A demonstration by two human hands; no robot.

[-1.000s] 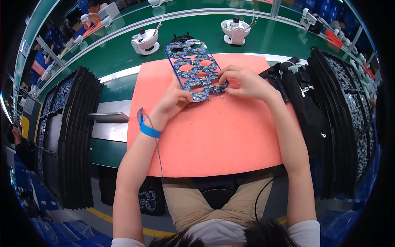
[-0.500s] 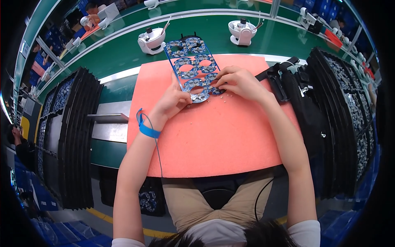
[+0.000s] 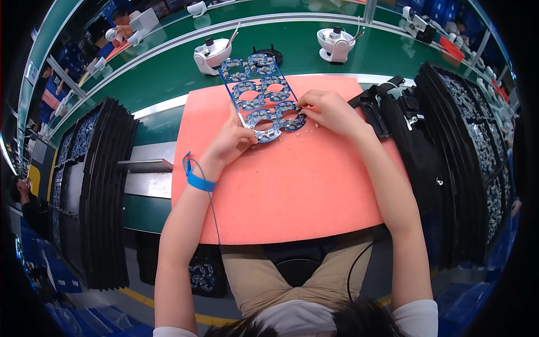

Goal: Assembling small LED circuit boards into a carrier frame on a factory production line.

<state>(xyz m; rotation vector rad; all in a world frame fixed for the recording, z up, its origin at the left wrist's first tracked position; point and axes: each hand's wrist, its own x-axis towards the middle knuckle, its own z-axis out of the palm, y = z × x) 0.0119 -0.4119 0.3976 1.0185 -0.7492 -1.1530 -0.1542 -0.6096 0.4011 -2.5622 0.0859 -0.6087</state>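
Note:
A blue circuit board panel (image 3: 249,103) of several joined ring-shaped boards is tilted above a pink foam mat (image 3: 292,191). My left hand (image 3: 231,140) grips the panel's near left edge, with the thumb on the closest ring and the other fingers mostly hidden. At the panel's right edge, my right hand (image 3: 328,112) is closed in a pinch on the near right ring. Its fingertips partly cover that edge. Small pale bits (image 3: 303,132) lie scattered on the mat just below the panel. A blue wrist strap (image 3: 200,182) with a thin cord is around my left wrist.
Stacked black trays with boards stand left (image 3: 101,191) and right (image 3: 466,168). A black bag-like item (image 3: 412,135) lies beside the mat's right edge. Two white dome-shaped devices (image 3: 213,54) and a black ring-shaped part (image 3: 269,55) sit on the green bench beyond. Other people work farther off.
The panel has shifted slightly left, with my left hand along with it. My right fingertips have moved a little up and outward, so more of the near right ring shows.

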